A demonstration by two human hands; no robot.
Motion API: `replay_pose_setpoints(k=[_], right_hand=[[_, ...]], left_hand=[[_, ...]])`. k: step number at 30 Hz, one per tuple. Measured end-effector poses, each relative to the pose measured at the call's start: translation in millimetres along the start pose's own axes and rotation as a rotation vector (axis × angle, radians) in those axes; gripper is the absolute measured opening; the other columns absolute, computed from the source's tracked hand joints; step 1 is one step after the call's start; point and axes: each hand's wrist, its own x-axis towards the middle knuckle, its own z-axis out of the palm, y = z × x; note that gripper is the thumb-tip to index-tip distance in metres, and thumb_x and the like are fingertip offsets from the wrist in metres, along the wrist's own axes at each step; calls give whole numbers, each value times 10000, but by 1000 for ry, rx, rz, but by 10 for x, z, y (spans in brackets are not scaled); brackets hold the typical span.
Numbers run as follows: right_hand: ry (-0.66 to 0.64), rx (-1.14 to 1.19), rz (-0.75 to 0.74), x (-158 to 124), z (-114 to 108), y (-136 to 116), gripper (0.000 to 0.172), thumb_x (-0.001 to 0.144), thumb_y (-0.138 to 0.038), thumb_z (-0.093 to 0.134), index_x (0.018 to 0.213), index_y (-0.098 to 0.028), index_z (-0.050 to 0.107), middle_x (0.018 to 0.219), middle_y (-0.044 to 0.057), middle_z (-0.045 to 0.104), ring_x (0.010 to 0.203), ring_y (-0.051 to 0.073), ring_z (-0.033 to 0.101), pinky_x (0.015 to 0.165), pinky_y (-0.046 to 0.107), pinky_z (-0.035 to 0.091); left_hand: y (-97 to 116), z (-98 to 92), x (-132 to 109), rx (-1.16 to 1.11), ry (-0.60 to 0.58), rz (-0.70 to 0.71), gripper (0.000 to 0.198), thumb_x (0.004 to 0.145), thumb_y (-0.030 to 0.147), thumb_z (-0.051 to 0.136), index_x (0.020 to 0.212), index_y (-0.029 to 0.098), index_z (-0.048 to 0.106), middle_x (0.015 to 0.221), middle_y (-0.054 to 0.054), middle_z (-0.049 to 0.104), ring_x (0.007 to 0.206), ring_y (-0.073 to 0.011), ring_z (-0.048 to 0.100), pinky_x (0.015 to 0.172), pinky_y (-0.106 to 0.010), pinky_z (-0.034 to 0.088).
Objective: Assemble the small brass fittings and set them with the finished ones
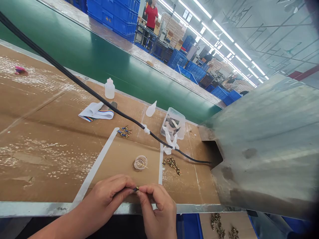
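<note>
Close to the table's front edge, my left hand (111, 194) and my right hand (159, 205) meet fingertip to fingertip. Both are closed in a pinch on a small dark-and-gold part (136, 189), mostly covered by the fingers. Just beyond them stands a small clear cup (140, 162) with a thin stick in it. To its right lies a pile of small gold-and-black parts (172, 165). Several small blue-and-gold parts (124, 131) lie farther back on the left.
A black cable (119, 114) crosses above the cardboard-covered table (50, 132) into a metal housing (261, 149). Behind are two white bottles (109, 89), a clear plastic box (180, 127), folded white material (97, 112) and a green conveyor belt (99, 53). More gold parts (217, 225) lie below.
</note>
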Motion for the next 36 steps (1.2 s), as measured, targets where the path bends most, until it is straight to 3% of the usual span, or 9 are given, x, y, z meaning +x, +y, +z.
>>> replay_pose_setpoints(k=[9, 18, 26, 33, 36], right_hand=[[-79, 79, 96, 75, -90, -11, 122, 810, -159, 680, 778, -250, 754, 767, -6, 722, 724, 155, 661, 659, 211, 497], [-97, 133, 232, -5, -2, 177, 122, 824, -292, 667, 790, -208, 750, 754, 31, 725, 703, 178, 647, 637, 245, 483], [-162, 124, 318, 70, -43, 144, 165, 775, -331, 681, 740, -187, 752, 698, 50, 721, 631, 180, 646, 574, 247, 473], [-115, 234, 257, 54, -7, 277, 190, 800, -365, 707, 779, -180, 746, 739, 57, 721, 679, 185, 649, 618, 256, 504], [-94, 225, 222, 54, -7, 290, 172, 815, -351, 706, 781, -187, 744, 748, 47, 715, 702, 182, 647, 648, 255, 509]], left_hand=[[33, 18, -17, 50, -72, 3, 195, 954, 128, 436, 926, 232, 598, 873, 19, 668, 812, -123, 644, 740, -187, 474], [40, 41, -51, 76, -118, -45, 222, 973, 112, 383, 930, 221, 571, 898, 4, 628, 841, -134, 611, 764, -212, 452], [13, 85, -57, 68, -139, -50, 244, 961, 88, 372, 938, 220, 577, 923, -10, 634, 866, -154, 610, 791, -241, 456], [42, 59, 6, 7, -66, -91, 210, 946, 110, 424, 912, 222, 599, 873, 5, 649, 813, -145, 624, 741, -227, 465], [43, 62, 20, -22, -41, -70, 220, 950, 117, 434, 991, 241, 611, 935, 6, 659, 876, -145, 631, 785, -226, 469]])
